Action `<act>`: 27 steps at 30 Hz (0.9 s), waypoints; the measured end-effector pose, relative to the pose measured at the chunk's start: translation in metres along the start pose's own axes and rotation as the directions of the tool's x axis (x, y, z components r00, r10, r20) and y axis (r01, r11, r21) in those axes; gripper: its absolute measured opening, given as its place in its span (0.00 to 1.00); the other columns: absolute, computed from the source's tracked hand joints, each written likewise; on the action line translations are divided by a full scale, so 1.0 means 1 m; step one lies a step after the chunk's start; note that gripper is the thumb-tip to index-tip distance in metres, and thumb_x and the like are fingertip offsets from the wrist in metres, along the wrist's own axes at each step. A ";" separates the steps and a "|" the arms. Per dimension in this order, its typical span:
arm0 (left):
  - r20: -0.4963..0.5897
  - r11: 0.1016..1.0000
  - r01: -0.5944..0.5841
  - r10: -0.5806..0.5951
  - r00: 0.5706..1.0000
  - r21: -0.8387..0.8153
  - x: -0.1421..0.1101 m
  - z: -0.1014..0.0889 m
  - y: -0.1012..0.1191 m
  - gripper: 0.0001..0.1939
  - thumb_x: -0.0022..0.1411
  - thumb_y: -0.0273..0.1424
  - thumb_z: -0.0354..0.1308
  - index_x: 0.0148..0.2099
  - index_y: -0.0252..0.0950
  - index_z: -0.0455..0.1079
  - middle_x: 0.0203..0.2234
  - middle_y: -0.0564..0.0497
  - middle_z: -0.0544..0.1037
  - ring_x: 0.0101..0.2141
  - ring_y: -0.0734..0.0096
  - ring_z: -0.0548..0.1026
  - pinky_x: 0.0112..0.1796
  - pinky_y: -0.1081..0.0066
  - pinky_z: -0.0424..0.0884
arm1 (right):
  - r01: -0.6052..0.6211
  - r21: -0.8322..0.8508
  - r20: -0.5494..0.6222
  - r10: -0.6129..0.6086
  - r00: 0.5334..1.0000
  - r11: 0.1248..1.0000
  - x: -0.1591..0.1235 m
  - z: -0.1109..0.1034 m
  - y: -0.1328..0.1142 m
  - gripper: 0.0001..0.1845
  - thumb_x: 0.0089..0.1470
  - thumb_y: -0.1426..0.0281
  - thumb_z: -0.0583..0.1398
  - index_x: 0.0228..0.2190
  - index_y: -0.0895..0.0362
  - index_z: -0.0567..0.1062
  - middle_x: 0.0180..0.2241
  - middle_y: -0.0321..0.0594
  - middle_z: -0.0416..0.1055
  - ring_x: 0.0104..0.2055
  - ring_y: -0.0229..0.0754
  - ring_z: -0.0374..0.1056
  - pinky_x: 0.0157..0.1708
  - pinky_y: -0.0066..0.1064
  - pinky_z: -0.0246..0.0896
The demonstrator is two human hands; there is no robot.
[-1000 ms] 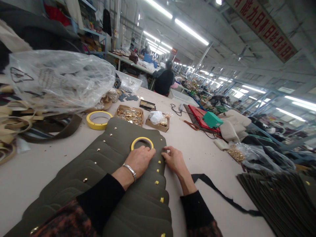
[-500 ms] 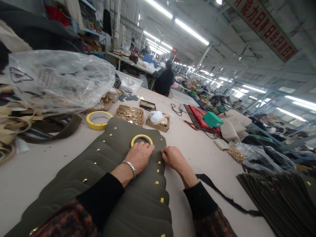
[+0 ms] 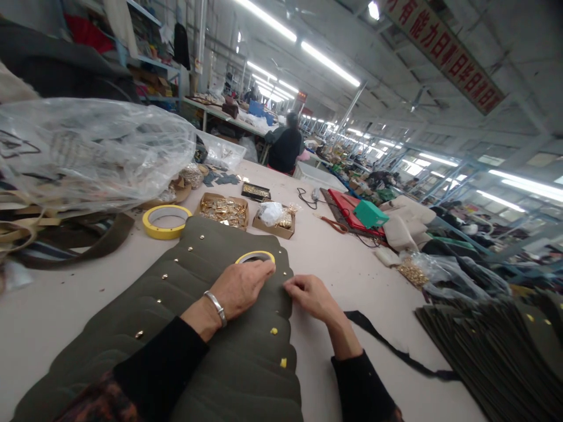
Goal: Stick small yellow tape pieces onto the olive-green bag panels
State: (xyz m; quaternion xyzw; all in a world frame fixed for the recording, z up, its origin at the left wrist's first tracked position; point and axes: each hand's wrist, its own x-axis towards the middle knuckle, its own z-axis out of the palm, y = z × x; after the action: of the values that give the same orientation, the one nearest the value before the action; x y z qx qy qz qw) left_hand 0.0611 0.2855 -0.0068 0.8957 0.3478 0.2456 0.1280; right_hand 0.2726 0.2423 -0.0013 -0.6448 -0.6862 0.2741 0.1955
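Observation:
Several layered dark olive, scallop-edged fabric panels (image 3: 211, 357) lie in front of me, dotted with small gold studs. Small yellow tape pieces (image 3: 283, 363) sit along their right side. My left hand (image 3: 237, 288), wearing a silver bangle, rests palm down over the panels with its fingers curled on a yellow tape roll (image 3: 257, 254) that is partly hidden behind them. At the right edge of the top panel, just below a gold stud (image 3: 285, 273), my right hand (image 3: 310, 296) is closed in a pinch. What lies between its fingertips is too small to tell.
Ahead stand a box of gold metal pieces (image 3: 223, 211), a smaller hardware box (image 3: 275, 220) and another yellow tape roll (image 3: 166, 221). Clear plastic (image 3: 101, 152) bulges at left. A black strap (image 3: 396, 346) and a stack of panels (image 3: 475, 340) lie right. A person (image 3: 285, 146) sits farther off.
My right hand has moved slightly nearer along the panel edge, uncovering a gold stud. Two upper yellow pieces no longer show there. My left hand covers more of the tape roll; the view has shifted slightly.

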 end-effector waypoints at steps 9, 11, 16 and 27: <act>-0.041 0.999 0.012 -0.014 0.999 -0.035 -0.005 0.002 0.002 0.24 0.68 0.31 0.45 0.65 0.40 0.50 0.50 0.46 0.76 0.46 0.60 0.77 0.45 0.62 0.74 | 0.478 0.082 -0.413 -0.407 0.815 0.875 -0.003 0.021 -0.017 0.09 0.54 0.74 0.59 0.37 0.58 0.77 0.34 0.42 0.76 0.33 0.38 0.70 0.35 0.29 0.66; -0.028 1.000 0.012 -0.012 1.000 -0.021 -0.006 0.002 0.003 0.24 0.67 0.30 0.46 0.64 0.39 0.51 0.50 0.45 0.76 0.45 0.60 0.77 0.44 0.62 0.74 | 0.522 0.007 -0.420 -0.471 0.775 0.853 -0.002 0.023 -0.021 0.08 0.55 0.75 0.58 0.37 0.57 0.76 0.33 0.41 0.75 0.32 0.38 0.69 0.34 0.29 0.66; -0.002 1.000 -0.010 0.010 1.000 -0.003 -0.007 0.003 0.006 0.19 0.67 0.28 0.47 0.60 0.39 0.56 0.42 0.49 0.79 0.40 0.63 0.78 0.38 0.67 0.72 | 0.571 -0.166 -0.433 -0.580 0.690 0.804 -0.001 0.029 -0.023 0.08 0.55 0.78 0.55 0.32 0.57 0.74 0.28 0.40 0.73 0.31 0.39 0.69 0.34 0.29 0.64; -0.044 0.999 0.022 -0.020 0.999 0.031 -0.004 0.001 0.011 0.08 0.67 0.29 0.46 0.38 0.39 0.65 0.31 0.52 0.77 0.33 0.67 0.76 0.32 0.71 0.66 | 0.320 0.082 -0.525 -0.232 0.819 0.944 -0.005 0.038 -0.034 0.07 0.48 0.73 0.57 0.23 0.58 0.74 0.20 0.36 0.72 0.21 0.36 0.67 0.24 0.26 0.63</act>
State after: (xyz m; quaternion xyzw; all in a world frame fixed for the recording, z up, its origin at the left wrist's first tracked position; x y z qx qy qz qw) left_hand 0.0653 0.2743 -0.0044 0.8883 0.3639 0.2582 0.1087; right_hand 0.2231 0.2316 -0.0085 -0.5686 -0.6713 0.1197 0.4602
